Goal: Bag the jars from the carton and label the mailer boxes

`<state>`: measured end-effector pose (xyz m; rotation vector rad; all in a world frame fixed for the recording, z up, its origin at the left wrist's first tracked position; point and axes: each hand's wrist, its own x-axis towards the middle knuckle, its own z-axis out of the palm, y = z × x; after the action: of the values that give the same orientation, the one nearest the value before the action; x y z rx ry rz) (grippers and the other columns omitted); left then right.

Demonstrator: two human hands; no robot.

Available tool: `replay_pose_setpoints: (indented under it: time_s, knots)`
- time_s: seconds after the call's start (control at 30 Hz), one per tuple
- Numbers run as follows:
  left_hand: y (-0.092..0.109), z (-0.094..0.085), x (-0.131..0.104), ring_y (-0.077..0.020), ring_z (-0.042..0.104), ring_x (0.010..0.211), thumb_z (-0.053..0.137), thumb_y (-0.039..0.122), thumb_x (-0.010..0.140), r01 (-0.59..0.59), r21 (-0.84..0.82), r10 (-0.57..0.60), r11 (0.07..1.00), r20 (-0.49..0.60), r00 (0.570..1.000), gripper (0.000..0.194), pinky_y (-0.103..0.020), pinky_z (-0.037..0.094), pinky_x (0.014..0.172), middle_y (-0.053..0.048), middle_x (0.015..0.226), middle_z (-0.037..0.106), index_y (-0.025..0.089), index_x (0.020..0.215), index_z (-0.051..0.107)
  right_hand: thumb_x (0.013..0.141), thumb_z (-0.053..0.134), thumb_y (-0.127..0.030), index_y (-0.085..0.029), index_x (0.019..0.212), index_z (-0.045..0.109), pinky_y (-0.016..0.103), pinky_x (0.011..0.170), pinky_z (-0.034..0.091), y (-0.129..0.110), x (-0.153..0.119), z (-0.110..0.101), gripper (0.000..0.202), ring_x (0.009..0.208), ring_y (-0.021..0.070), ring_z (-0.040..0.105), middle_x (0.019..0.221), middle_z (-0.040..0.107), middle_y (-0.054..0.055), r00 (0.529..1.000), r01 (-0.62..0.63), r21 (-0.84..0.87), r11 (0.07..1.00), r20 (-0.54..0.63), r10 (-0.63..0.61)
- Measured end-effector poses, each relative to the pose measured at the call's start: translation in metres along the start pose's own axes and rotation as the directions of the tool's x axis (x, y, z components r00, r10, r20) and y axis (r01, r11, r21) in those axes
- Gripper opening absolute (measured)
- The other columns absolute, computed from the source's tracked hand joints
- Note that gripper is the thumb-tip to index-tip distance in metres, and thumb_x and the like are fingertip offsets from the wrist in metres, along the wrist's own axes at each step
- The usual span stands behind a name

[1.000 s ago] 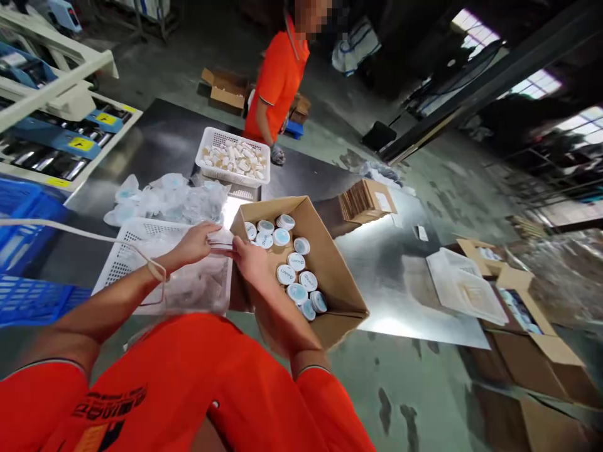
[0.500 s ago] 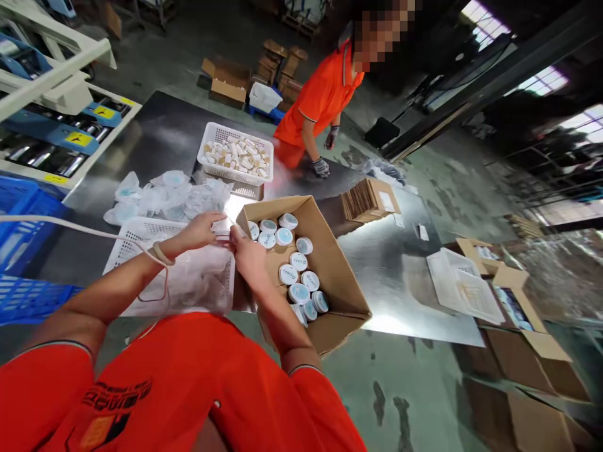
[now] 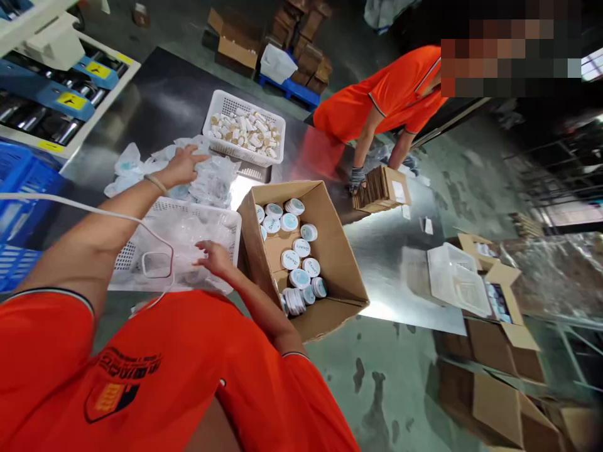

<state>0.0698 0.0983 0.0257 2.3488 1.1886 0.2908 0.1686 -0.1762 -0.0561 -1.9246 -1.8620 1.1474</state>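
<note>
My left hand (image 3: 181, 166) is stretched over a heap of clear plastic bags (image 3: 214, 182), its fingers apart and no object visible in it. Some bags at the heap's left show pale blue print or contents. Above a white perforated basket (image 3: 235, 229), my right hand (image 3: 215, 258) has its fingers spread. Thin clear plastic (image 3: 181, 235) fills that basket. Beside my right forearm stands an open cardboard box (image 3: 336, 251) with several round white tubs (image 3: 301, 248) inside, their lids printed in blue and black.
Further back on the metal table (image 3: 160, 88) sits a white basket (image 3: 217, 107) of small white and tan pieces. A co-worker (image 3: 377, 94) leans over a stack of folded cardboard (image 3: 377, 188). A white cable (image 3: 94, 208) crosses my left arm. Rollers (image 3: 66, 132) stand at the left.
My hands have parted: the left moved up to the bag heap, the right down over the basket. The co-worker has moved right and now touches the cardboard stack.
</note>
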Motion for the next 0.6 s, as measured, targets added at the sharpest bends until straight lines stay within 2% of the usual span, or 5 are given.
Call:
replay_pose_setpoints:
  time_s: [0.17,0.23,0.37,0.53,0.6]
  knots:
    - [0.009,0.044,-0.089,-0.0252,0.069,0.1,0.092,0.026,0.075,0.059,-0.037,-0.042,0.998,0.348,0.937,0.028,-0.034,0.055,0.098,-0.007,0.102,0.079,0.017,0.099,0.084,0.091,0.097,-0.015,-0.014,0.141,0.081,0.04,0.111,0.058,-0.004,0.002,0.02,0.053,0.13,0.0313,0.069,0.139,0.079,0.016,0.998,0.065,-0.091,0.994,0.002,-0.065]
    - [0.01,0.06,-0.119,-0.0301,0.071,0.098,0.095,0.026,0.064,0.099,-0.036,-0.081,0.994,0.347,0.934,0.026,-0.037,0.055,0.093,-0.009,0.092,0.076,0.018,0.076,0.074,0.088,0.098,-0.013,-0.017,0.123,0.086,0.038,0.105,0.059,-0.001,0.001,0.015,0.037,0.121,0.0292,0.071,0.125,0.082,0.012,0.999,0.039,-0.042,0.998,-0.017,-0.04]
    - [0.002,0.057,-0.134,-0.0284,0.071,0.088,0.074,0.03,0.081,0.177,-0.098,-0.15,0.979,0.236,0.96,0.022,-0.036,0.053,0.086,-0.009,0.078,0.069,0.021,0.068,0.059,0.093,0.092,-0.016,-0.017,0.113,0.084,0.037,0.105,0.059,0.007,-0.007,-0.007,0.021,0.118,0.0268,0.074,0.119,0.084,0.01,0.991,0.003,0.085,0.996,-0.136,0.009]
    - [0.012,0.019,-0.129,-0.0211,0.067,0.072,0.076,0.047,0.089,0.119,-0.724,0.009,0.679,0.17,0.985,0.029,-0.03,0.053,0.069,-0.005,0.077,0.071,0.021,0.09,0.062,0.081,0.097,-0.021,-0.02,0.166,0.054,0.037,0.111,0.061,0.02,-0.016,-0.06,0.095,0.153,0.0288,0.062,0.172,0.058,0.02,0.842,0.11,0.532,0.84,-0.499,0.206]
    - [0.028,0.014,-0.132,-0.0198,0.066,0.067,0.084,0.053,0.086,0.114,-0.816,0.06,0.567,0.179,0.982,0.039,-0.029,0.052,0.064,-0.003,0.075,0.07,0.021,0.094,0.062,0.069,0.101,-0.019,-0.022,0.173,0.044,0.036,0.111,0.062,0.025,-0.019,-0.081,0.119,0.155,0.0295,0.06,0.178,0.05,0.021,0.859,0.185,0.681,0.709,-0.462,0.22]
